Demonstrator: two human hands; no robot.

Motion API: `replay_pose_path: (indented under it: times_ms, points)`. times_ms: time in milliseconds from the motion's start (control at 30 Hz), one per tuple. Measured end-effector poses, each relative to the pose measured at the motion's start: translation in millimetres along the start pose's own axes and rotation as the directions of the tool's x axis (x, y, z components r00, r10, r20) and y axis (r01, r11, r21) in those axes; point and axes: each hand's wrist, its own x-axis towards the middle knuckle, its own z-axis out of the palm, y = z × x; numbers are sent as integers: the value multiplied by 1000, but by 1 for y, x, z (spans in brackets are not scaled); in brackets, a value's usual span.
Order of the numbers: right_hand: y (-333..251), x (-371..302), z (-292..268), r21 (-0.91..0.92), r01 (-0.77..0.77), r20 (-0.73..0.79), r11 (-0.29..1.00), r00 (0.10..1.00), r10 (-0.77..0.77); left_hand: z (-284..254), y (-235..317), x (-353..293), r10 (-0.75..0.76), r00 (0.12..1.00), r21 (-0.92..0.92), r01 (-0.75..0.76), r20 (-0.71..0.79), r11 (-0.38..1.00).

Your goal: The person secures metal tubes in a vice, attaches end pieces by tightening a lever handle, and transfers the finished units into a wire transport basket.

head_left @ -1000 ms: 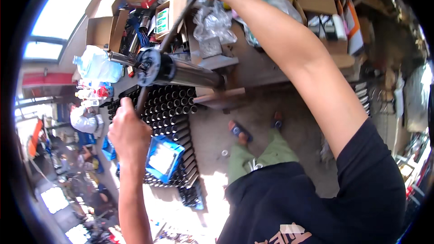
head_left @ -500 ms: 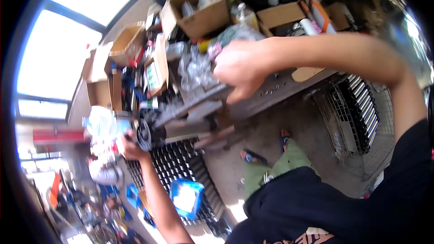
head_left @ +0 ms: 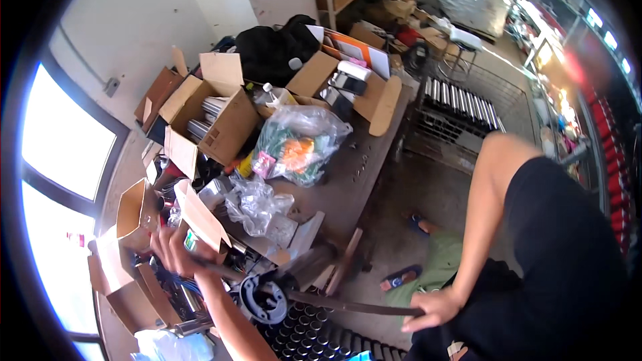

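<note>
A long dark flat strip [head_left: 354, 305] runs between my two hands, passing a round grey metal clamp ring [head_left: 264, 297] at the end of a dark cylinder [head_left: 307, 264]. Close to my body, my right hand [head_left: 435, 309] is closed around one end of the strip. The other end reaches my left hand [head_left: 175, 252], whose fingers curl around it, slightly smeared by motion. That hand is above open cardboard boxes at the bench's left. Whether the strip wraps around the cylinder or only crosses the ring, I cannot tell.
The bench [head_left: 348, 190] carries a clear plastic bag [head_left: 301, 144], crumpled clear film [head_left: 257, 204] and a cardboard box of metal tubes [head_left: 221, 124]. Below the ring stand several dark tubes [head_left: 307, 331]. A wire basket of rods [head_left: 461, 107] stands beyond the bench's right edge.
The view has swung, bringing the bench and far room into sight. My right hand has dropped from over the bench to beside my body. My left hand now lies over the boxes.
</note>
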Motion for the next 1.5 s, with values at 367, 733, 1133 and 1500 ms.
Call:
replay_pose_path:
  times_ms: [367, 733, 1133, 1500]
  points:
    - [14, 109, 148, 196, 297, -113, 935, 954, -279, -43, 62, -38, -638, 732, 407, 520, 241, 751]
    - [-224, 327, -195, -768, 449, 608, -456, 289, -739, -174, 326, -7, -974, -74, 458, 889, 212, 32]
    - [-220, 380, -335, -901, 189, 406, -391, 688, -602, -97, 261, -7, -872, 487, 992, 122, -41, 22]
    - [-156, 81, -227, -894, -426, -226, -141, 698, -680, -155, 131, -65, -439, 845, 796, 27, 305, 605]
